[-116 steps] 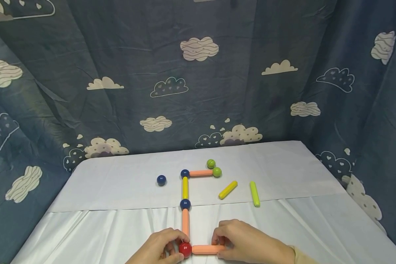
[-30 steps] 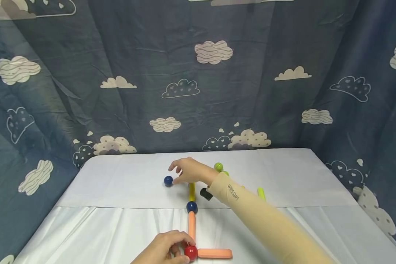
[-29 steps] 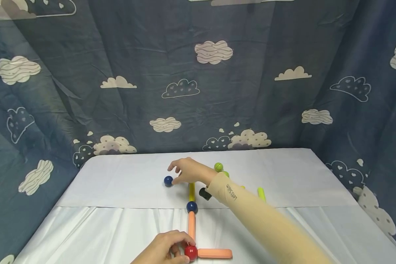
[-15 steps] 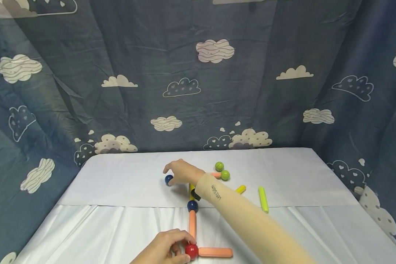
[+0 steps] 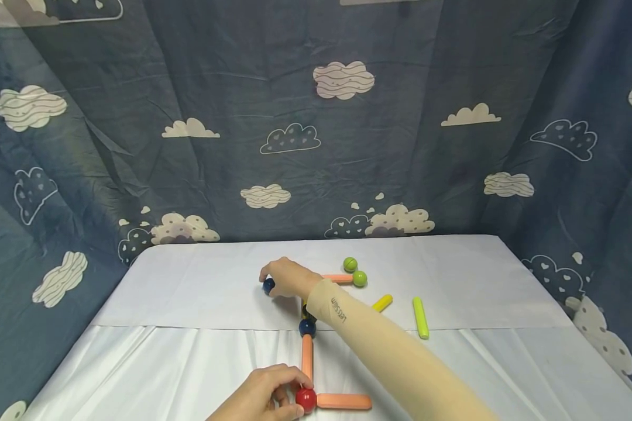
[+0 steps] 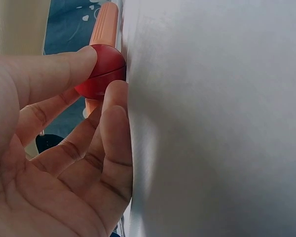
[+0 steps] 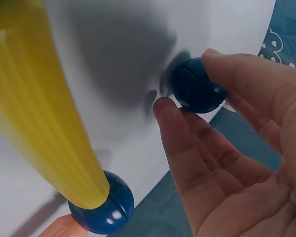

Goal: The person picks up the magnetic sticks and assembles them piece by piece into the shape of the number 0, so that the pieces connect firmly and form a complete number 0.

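My left hand [image 5: 265, 393] pinches a red ball [image 5: 306, 400] at the near end of a chain of sticks and balls. From that ball an orange stick [image 5: 344, 401] points right and another orange stick [image 5: 308, 356] runs away to a blue ball [image 5: 307, 327]. Beyond it lies a yellow stick [image 7: 44, 113], mostly covered by my right arm in the head view. Farther back, my right hand [image 5: 291, 277] has thumb and fingers around a loose blue ball [image 7: 197, 85] on the white cloth. An orange stick [image 5: 338, 278] ends at a green ball [image 5: 360, 279].
A second green ball [image 5: 350, 265] sits behind the first. To the right lie a loose yellow stick [image 5: 383, 303], partly behind the sleeve [image 5: 390, 351], and a lime stick [image 5: 421, 318]. A dark cloud-print curtain [image 5: 316, 146] hangs behind the white-covered table [image 5: 163, 292].
My right hand left the near orange stick, reached to the far left and closed its fingers around the loose blue ball. My left hand stays on the red ball.
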`<state>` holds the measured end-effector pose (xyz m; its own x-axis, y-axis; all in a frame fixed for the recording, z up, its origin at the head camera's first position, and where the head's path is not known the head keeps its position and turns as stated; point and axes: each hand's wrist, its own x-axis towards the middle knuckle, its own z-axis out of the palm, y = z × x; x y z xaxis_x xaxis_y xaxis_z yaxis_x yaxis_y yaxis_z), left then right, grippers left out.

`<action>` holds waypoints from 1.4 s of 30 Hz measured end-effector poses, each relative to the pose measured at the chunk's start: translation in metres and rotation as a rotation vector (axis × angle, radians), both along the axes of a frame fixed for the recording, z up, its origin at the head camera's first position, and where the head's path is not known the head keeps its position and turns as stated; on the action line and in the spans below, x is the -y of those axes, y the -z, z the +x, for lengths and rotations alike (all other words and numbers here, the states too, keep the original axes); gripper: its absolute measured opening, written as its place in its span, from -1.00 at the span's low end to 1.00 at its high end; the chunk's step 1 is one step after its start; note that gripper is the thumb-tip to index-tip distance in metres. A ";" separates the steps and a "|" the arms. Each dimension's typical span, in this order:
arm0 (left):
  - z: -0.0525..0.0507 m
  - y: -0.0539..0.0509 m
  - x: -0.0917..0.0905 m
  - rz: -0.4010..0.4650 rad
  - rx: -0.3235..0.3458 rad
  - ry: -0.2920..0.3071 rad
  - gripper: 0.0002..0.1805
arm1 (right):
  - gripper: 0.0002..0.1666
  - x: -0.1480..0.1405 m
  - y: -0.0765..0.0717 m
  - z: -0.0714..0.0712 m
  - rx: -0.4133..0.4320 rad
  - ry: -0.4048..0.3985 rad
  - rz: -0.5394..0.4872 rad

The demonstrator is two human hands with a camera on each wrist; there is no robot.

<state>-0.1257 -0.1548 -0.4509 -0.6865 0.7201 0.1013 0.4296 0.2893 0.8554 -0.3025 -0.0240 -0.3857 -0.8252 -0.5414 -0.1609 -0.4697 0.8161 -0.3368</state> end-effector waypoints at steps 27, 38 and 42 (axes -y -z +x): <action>0.002 -0.007 -0.004 -0.083 0.130 -0.093 -0.74 | -0.64 -0.032 -0.028 0.025 -0.056 -0.108 -0.063; 0.004 -0.008 -0.003 -0.094 0.147 -0.110 -0.75 | -0.72 -0.071 -0.036 0.044 -0.026 -0.116 -0.166; 0.004 -0.008 -0.004 -0.085 0.139 -0.113 -0.75 | -0.72 -0.088 -0.037 0.053 -0.026 -0.130 -0.199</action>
